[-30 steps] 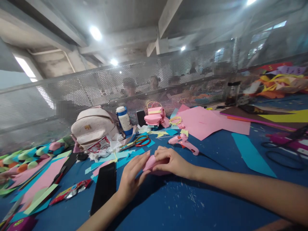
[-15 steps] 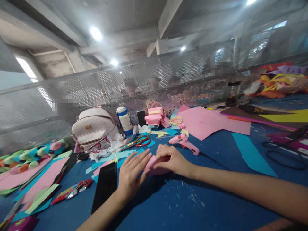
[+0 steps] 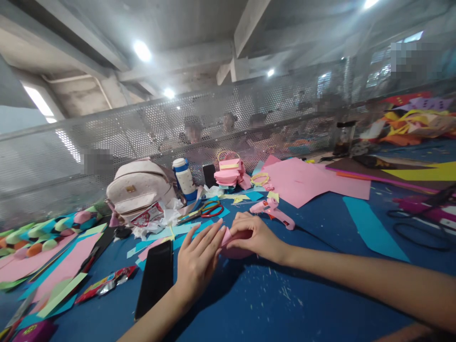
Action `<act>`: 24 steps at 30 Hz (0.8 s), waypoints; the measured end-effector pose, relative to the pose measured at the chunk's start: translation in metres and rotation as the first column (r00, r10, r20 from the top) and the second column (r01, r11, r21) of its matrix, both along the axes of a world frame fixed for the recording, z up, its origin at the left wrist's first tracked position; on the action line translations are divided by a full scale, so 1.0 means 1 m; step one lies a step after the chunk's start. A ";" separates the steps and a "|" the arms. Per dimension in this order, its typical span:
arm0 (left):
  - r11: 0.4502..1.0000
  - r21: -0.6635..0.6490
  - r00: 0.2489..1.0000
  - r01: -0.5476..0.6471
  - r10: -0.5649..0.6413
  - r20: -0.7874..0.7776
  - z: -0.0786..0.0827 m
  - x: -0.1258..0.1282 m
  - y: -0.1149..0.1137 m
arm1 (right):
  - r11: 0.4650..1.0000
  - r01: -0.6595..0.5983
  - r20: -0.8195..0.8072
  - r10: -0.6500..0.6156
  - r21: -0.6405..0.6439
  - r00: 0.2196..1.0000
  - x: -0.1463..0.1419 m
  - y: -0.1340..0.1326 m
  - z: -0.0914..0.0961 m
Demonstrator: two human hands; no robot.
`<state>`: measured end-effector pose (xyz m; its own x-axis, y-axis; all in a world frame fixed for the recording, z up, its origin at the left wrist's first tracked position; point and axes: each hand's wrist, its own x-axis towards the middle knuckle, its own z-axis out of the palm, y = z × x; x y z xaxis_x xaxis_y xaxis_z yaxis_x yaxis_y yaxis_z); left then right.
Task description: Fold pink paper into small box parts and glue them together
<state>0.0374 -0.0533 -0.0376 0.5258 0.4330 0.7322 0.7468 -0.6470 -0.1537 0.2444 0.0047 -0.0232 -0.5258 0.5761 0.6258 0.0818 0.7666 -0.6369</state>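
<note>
Two hands work a small curled pink paper piece (image 3: 235, 248) on the blue surface (image 3: 267, 304)
Left hand (image 3: 197, 266) is flat with fingers apart, pressing the piece's side. Right hand (image 3: 254, 237) has its grip closed round it. The piece sits between them, and uneven pressure could crease it or let the curl spring loose.

Grey concrete ceiling (image 3: 178, 23) fills the top of the frame, crossed by heavy beams (image 3: 249, 19), with round ceiling lights (image 3: 141, 49) glaring at upper centre and upper right. Bright window strip (image 3: 39, 99) at upper left, a second pale window (image 3: 413, 37) at upper right, and hazy air. A perforated metal screen (image 3: 142, 128) runs across mid-frame behind the blue desk (image 3: 267, 304), which spans the lower half, its top speckled with pale flecks.
</note>
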 end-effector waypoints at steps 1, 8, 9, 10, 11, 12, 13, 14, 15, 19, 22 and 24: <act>0.999 -0.043 0.999 0.025 -0.024 0.036 -0.002 0.000 0.001 | 1.000 0.013 -0.005 -0.013 -0.005 1.000 0.000 0.000 0.000; 0.810 -0.424 0.821 0.405 -0.118 0.558 -0.012 0.004 0.002 | 0.999 -0.034 0.066 0.033 0.019 0.997 0.004 -0.004 0.010; 0.782 -0.443 0.802 0.440 -0.120 0.585 -0.012 0.004 0.002 | 0.998 -0.049 0.078 0.046 0.032 0.996 0.005 -0.005 0.012; 0.757 -0.454 0.791 0.470 -0.133 0.597 -0.011 0.002 0.002 | 0.997 -0.064 0.093 0.060 0.050 0.994 0.006 -0.006 0.014; 0.736 -0.461 0.786 0.495 -0.154 0.598 -0.010 0.001 0.002 | 0.994 -0.082 0.115 0.073 0.073 0.991 0.007 -0.006 0.016; 0.718 -0.468 0.787 0.515 -0.179 0.591 -0.010 -0.001 0.002 | 0.990 -0.099 0.143 0.084 0.101 0.986 0.008 -0.007 0.018; 0.704 -0.474 0.790 0.528 -0.203 0.578 -0.010 -0.003 0.002 | 0.984 -0.117 0.175 0.093 0.135 0.980 0.009 -0.006 0.020; 0.692 -0.482 0.794 0.537 -0.222 0.566 -0.010 -0.005 0.002 | 0.976 -0.136 0.206 0.099 0.173 0.974 0.010 -0.005 0.021; 0.684 -0.490 0.798 0.540 -0.232 0.556 -0.011 -0.006 0.002 | 0.966 -0.153 0.235 0.102 0.210 0.967 0.011 -0.004 0.023; 0.649 -0.543 0.804 0.532 -0.185 0.566 -0.012 -0.008 0.004 | 0.918 -0.216 0.330 0.101 0.332 0.938 0.014 0.003 0.025; 0.601 -0.578 0.780 0.551 -0.127 0.612 -0.009 -0.007 0.005 | 0.881 -0.240 0.408 0.059 0.408 0.911 0.016 0.006 0.026; 0.561 -0.601 0.773 0.569 -0.116 0.624 -0.004 -0.005 0.005 | 0.860 -0.247 0.454 0.019 0.447 0.891 0.017 0.007 0.026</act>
<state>0.0322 -0.0481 -0.0416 0.4480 0.7821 0.4331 0.2520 -0.5753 0.7782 0.2610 0.0115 0.0028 -0.8492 0.1656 0.5014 0.1269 0.9857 -0.1108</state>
